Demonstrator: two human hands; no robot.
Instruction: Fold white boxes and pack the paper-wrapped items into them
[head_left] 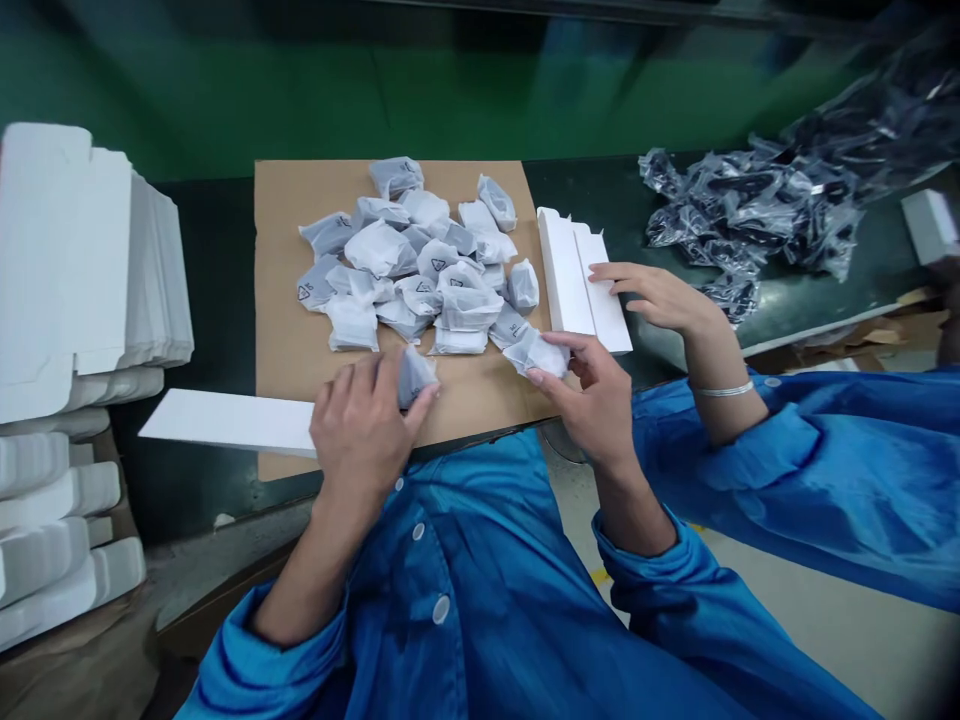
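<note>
My left hand (364,415) is closed around a small packet (416,377) in whitish wrapping, low over the front of a cardboard sheet (281,370). A long white box (232,422) sticks out to the left from beneath this hand; whether the hand also grips it is hidden. Between thumb and fingers, my right hand (592,395) pinches another wrapped packet (536,352) at the right front of the heap. Several more wrapped packets (382,248), some printed with a triangle mark, are heaped on the cardboard.
A co-worker's hand (660,295) touches two white boxes (566,270) right of the cardboard. Stacked flat white cartons (60,270) stand at left, with folded white cartons (52,540) below. Black items in clear bags (757,210) lie at the right on the dark green table (217,270).
</note>
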